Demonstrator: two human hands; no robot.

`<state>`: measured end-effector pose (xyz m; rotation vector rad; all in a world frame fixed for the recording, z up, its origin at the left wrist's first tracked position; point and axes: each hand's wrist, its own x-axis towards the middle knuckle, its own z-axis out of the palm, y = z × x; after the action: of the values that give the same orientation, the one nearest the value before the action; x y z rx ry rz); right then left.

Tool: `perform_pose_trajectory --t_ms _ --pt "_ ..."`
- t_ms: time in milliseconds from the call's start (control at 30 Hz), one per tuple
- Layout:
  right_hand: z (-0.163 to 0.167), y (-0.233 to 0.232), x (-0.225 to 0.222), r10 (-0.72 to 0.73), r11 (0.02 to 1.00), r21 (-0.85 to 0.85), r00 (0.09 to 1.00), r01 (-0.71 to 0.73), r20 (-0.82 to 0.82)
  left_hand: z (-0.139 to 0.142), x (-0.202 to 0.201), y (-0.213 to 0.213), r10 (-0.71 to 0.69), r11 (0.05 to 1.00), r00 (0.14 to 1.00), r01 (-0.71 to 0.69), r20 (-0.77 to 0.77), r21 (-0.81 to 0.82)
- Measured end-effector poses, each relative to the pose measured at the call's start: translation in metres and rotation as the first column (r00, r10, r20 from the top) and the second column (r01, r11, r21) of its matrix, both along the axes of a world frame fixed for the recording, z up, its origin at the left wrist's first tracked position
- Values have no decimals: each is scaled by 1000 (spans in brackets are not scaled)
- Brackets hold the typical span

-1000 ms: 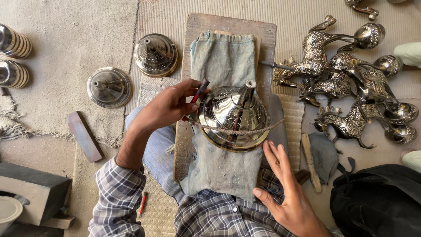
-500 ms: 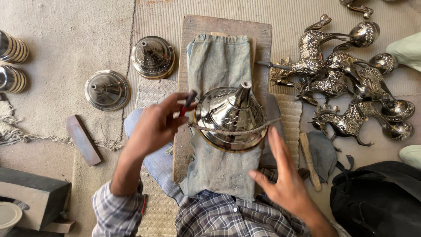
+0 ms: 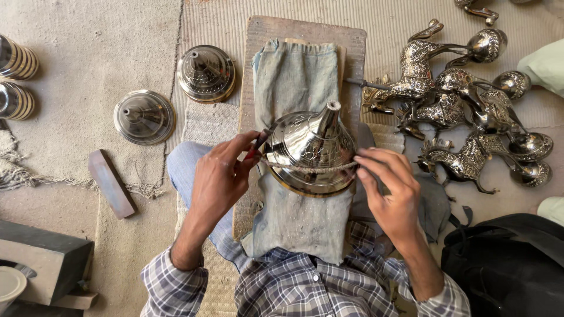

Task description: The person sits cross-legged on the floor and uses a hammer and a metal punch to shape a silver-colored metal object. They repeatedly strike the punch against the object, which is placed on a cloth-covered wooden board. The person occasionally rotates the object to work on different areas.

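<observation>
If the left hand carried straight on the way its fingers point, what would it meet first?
The left hand points right; its fingertips and small tool already touch the conical metal lid, so it would likely meet the lid's left side first.

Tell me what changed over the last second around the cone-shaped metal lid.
The right hand came up from below the lid and now touches the rim of the cone-shaped metal lid. The left hand stayed at the lid's left edge, gripping a small tool. Lid, denim cloth and wooden board stayed put.

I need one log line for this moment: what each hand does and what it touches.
left hand: holds small tool against conical metal lid | right hand: steadies lid's right edge | lid: on denim cloth over wooden board
</observation>
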<state>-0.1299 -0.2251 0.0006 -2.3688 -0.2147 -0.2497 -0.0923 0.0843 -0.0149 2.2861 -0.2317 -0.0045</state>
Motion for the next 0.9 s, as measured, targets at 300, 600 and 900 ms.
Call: perform_pose_trajectory --t_ms 300,600,900 --pt "7 22 45 69 983 -185 957 -16 283 6 44 -22 81 972 952 -141 296 186" --pt "23 33 79 71 986 -166 934 -12 351 4 72 -10 82 839 950 -229 301 493" --pt "-15 -47 -4 -105 978 -182 994 105 10 -20 24 30 497 861 854 -507 -153 -34"
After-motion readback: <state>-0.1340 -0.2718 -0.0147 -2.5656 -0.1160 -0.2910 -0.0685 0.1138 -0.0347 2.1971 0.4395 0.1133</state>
